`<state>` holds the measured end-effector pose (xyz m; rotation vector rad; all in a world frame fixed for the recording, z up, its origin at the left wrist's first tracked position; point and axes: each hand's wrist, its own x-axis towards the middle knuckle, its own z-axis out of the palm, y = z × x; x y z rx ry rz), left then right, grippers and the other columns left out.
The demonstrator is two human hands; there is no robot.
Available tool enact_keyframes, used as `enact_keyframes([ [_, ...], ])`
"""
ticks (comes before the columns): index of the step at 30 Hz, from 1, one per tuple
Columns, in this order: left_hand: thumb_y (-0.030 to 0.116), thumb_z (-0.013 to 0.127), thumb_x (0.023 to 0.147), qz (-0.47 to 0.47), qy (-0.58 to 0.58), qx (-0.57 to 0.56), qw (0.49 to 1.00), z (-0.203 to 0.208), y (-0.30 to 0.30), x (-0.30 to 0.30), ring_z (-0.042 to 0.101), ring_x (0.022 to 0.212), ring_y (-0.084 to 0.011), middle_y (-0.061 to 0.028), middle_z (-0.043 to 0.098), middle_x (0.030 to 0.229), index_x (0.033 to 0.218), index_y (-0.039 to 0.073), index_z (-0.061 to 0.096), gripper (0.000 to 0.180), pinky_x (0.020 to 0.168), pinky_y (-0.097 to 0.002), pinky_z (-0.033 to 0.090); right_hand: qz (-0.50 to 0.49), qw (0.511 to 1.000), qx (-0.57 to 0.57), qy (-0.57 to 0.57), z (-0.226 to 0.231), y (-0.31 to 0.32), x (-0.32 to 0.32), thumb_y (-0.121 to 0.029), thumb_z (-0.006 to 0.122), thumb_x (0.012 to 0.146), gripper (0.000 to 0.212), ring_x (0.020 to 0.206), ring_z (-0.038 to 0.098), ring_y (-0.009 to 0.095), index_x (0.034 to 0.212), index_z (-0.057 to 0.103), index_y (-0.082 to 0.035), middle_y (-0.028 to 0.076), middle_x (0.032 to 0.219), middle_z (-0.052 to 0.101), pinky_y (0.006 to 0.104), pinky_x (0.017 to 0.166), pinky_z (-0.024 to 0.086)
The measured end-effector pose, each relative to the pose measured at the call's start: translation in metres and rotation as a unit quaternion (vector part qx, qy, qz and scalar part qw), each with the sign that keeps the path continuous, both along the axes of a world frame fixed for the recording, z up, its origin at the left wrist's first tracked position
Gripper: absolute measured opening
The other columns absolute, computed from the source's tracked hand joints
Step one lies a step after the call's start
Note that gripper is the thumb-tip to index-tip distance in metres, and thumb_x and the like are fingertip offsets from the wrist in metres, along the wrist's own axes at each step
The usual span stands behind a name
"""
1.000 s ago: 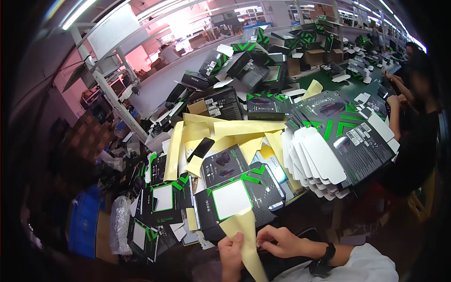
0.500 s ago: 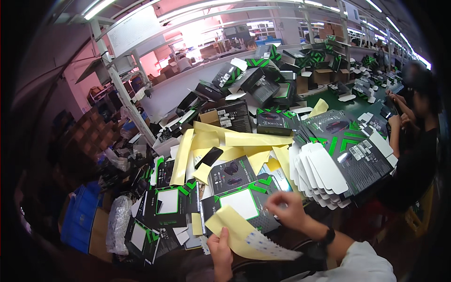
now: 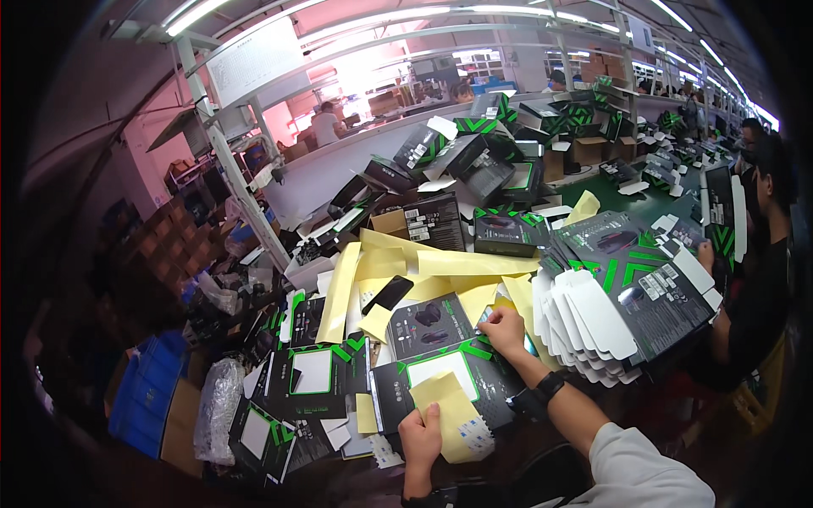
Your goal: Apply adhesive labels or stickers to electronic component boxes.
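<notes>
My left hand (image 3: 421, 440) is closed on a yellow sticker sheet (image 3: 453, 412), thumb on top. Small pale, blue-printed labels line the sheet's lower right edge. Under it lies a flattened black and green carton (image 3: 396, 391) with a white window panel. At that carton's upper right corner my right hand (image 3: 506, 332) is closed, fingertips pinched together. Whatever those fingertips may hold is too small to make out. A black phone (image 3: 389, 293) rests on yellow backing paper (image 3: 343, 292) beyond the carton.
A stack of flat cartons (image 3: 669, 309) with white flaps stands at the right, beside a seated co-worker (image 3: 766, 245). Assembled boxes (image 3: 483, 178) are heaped at the back. More cartons (image 3: 318, 381), a bubble-wrap roll (image 3: 218, 411) and a blue bin (image 3: 146, 394) are at the left.
My right hand has moved up and away from the sticker sheet to the carton's upper corner. The sheet in my left hand has shifted right and now hangs more steeply.
</notes>
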<state>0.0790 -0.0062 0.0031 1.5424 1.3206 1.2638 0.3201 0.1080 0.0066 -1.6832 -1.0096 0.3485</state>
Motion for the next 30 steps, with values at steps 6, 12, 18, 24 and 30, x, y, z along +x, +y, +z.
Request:
enact_keyframes([
  [6, 0.023, 0.06, 0.092, -0.001, 0.006, 0.006, 1.0, 0.005, -0.001, 0.0, 0.053, 0.054, -0.0106, -0.0125, 0.059, 0.058, 0.078, -0.008, 0.062, 0.034, 0.051, -0.0324, 0.042, 0.028, 0.994, -0.046, -0.095, 0.007, -0.007, -0.005, -0.021, 0.074, 0.065, 0.021, 0.069, 0.065, 0.03, 0.072, 0.061, -0.006, 0.011, 0.07, 0.065, 0.0395, 0.064, 0.051],
  [12, 0.022, 0.059, 0.092, -0.011, -0.031, 0.008, 0.999, 0.003, -0.002, 0.0, 0.054, 0.057, -0.0094, -0.0099, 0.061, 0.061, 0.082, -0.008, 0.063, 0.032, 0.054, -0.0306, 0.044, -0.097, 0.975, 0.075, -0.188, 0.018, -0.032, 0.004, -0.016, 0.07, 0.073, 0.019, 0.073, 0.063, 0.034, 0.083, 0.057, -0.006, 0.012, 0.075, 0.062, 0.0432, 0.067, 0.05],
  [18, 0.019, 0.059, 0.093, 0.002, -0.088, -0.015, 0.996, 0.01, -0.014, -0.01, 0.054, 0.061, -0.0064, -0.0026, 0.064, 0.069, 0.083, -0.007, 0.065, 0.028, 0.055, -0.0269, 0.044, 0.267, 0.938, 0.105, -0.196, 0.075, -0.159, -0.076, -0.012, 0.071, 0.077, 0.022, 0.062, 0.062, 0.03, 0.088, 0.053, -0.003, 0.011, 0.068, 0.059, 0.0378, 0.056, 0.049],
  [24, 0.019, 0.063, 0.093, -0.158, -0.244, -0.045, 0.956, 0.04, -0.073, 0.001, 0.057, 0.083, -0.0063, -0.0033, 0.066, 0.095, 0.103, -0.004, 0.065, 0.025, 0.071, -0.0218, 0.046, 0.382, 0.923, 0.029, -0.039, 0.053, -0.201, -0.077, -0.019, 0.072, 0.084, 0.026, 0.059, 0.065, 0.019, 0.087, 0.052, -0.002, 0.01, 0.066, 0.061, 0.0295, 0.052, 0.05],
  [30, 0.018, 0.06, 0.095, -0.091, -0.302, -0.12, 0.941, 0.022, -0.105, -0.009, 0.059, 0.069, -0.0061, -0.0032, 0.067, 0.083, 0.101, -0.004, 0.066, 0.023, 0.059, -0.0203, 0.046, 0.518, 0.85, 0.011, 0.098, 0.04, -0.215, -0.079, -0.007, 0.059, 0.091, 0.018, 0.073, 0.069, 0.018, 0.102, 0.048, 0.002, 0.013, 0.077, 0.067, 0.0291, 0.062, 0.055],
])
